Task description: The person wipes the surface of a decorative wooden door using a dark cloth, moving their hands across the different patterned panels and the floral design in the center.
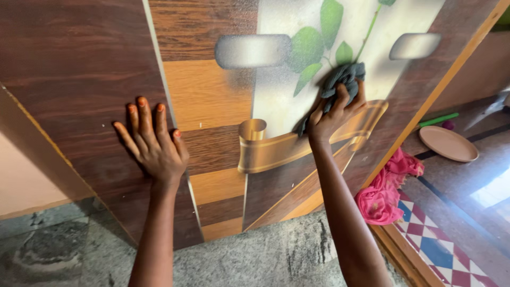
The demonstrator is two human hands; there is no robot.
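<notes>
My count here

Two hands, left hand (156, 149) and right hand (332, 114); one grey cloth (340, 79), one pink cloth (385, 191), one plate (448, 143).

A crumpled grey-green cloth (342, 79) — bunched and pressed flat against the printed wooden door (212, 95).
</notes>
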